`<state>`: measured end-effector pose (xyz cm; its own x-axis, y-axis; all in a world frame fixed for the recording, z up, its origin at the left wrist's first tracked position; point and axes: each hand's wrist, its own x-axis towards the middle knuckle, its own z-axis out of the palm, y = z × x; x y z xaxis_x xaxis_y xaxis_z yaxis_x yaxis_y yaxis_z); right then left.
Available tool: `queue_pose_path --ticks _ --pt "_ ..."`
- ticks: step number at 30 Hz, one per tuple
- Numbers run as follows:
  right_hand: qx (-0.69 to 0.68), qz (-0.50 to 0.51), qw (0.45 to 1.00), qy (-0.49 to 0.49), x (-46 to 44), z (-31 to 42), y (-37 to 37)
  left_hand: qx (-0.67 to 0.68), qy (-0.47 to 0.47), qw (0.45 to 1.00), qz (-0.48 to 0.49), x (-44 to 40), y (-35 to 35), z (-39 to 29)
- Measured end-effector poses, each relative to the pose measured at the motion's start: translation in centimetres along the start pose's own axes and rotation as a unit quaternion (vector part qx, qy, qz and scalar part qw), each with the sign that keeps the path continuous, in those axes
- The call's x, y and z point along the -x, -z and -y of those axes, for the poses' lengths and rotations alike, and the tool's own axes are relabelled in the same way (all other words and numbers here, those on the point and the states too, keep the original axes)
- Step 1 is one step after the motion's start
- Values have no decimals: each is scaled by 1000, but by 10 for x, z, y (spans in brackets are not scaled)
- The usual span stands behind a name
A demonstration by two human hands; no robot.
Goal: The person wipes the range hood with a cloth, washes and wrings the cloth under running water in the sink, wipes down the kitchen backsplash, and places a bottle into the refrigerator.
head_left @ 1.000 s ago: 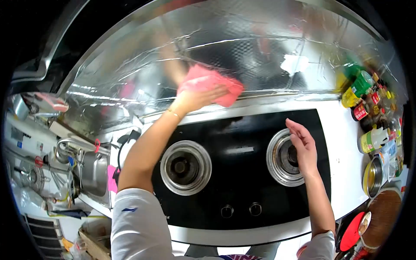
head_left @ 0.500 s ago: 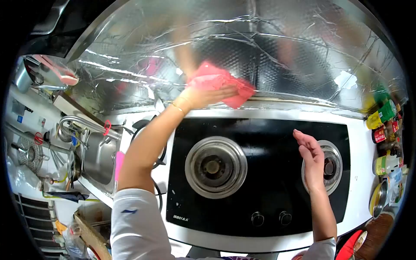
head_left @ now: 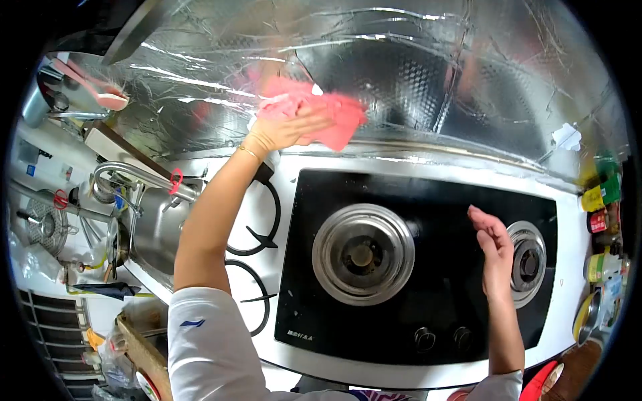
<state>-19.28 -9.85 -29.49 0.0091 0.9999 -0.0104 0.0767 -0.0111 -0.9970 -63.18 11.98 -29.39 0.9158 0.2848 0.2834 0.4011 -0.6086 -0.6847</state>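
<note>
My left hand presses a pink cleaning cloth against the shiny foil-covered wall behind the stove. Its fingers lie flat over the crumpled cloth, which spreads out above and beyond them. My right hand hovers over the black gas cooktop, just left of the right burner. It holds nothing; the fingers are slightly bent, with the thumb apart. The larger left burner shows bare, with no pan support on it.
Two black pan supports lie on the white counter beside my left forearm. Further left is a steel sink with a curved faucet. Jars and bottles line the right side, near a metal bowl.
My left hand has slid the cloth leftward along the foil wall. The camera view has shifted, so the cooktop sits further right. My right hand keeps nearly the same pose.
</note>
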Motion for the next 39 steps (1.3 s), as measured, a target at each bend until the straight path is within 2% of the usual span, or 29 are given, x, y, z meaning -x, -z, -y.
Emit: queue_pose_path --ticks 1,2,4,5,8,9,12,16,17,21,25,26,31,33,34,36,38,39 --pt "-8 0 1000 5 1 -1 -2 20 -107 990 91 6 2 -3" --pt "-16 -9 1000 0 2 -5 -5 26 -110 989 92 10 3 -6" --pt "-68 -17 997 -43 7 -5 -10 81 -78 975 191 9 17 -10" --pt "-97 -23 994 -55 9 -4 -13 67 -67 967 237 9 36 -10" --pt "-118 -22 990 -80 12 4 -13 148 -15 953 264 44 45 1" --pt "-117 -20 990 -79 11 7 -13 125 4 971 204 53 51 -1" --pt "-132 -21 988 -71 5 11 -14 82 60 968 228 66 59 -12" --pt "-145 -10 985 -90 -1 14 -22 178 106 956 207 62 42 -26" --pt "-145 -2 985 -90 -2 12 -23 218 116 958 147 63 30 -29" --pt "-152 2 982 -111 -1 1 -20 259 168 943 122 41 25 -42" --pt "-170 -11 978 -118 -1 -4 -29 252 162 952 68 -22 20 -75" --pt "-160 -1 982 -104 1 -2 -36 287 167 942 53 -33 17 -79" --pt "-121 21 991 -60 8 21 -51 369 202 907 -30 -22 60 -77" --pt "-114 26 991 -60 3 19 -46 209 239 948 31 -12 93 -79" --pt "-104 34 992 -56 -2 18 -45 205 237 949 34 -3 87 -80" --pt "-126 37 989 -69 -6 21 -48 149 326 915 185 19 49 -98" --pt "-128 57 988 -69 -6 23 -47 227 448 814 292 29 16 -105" --pt "-98 66 992 -51 -4 20 -43 205 448 828 269 27 15 -105"
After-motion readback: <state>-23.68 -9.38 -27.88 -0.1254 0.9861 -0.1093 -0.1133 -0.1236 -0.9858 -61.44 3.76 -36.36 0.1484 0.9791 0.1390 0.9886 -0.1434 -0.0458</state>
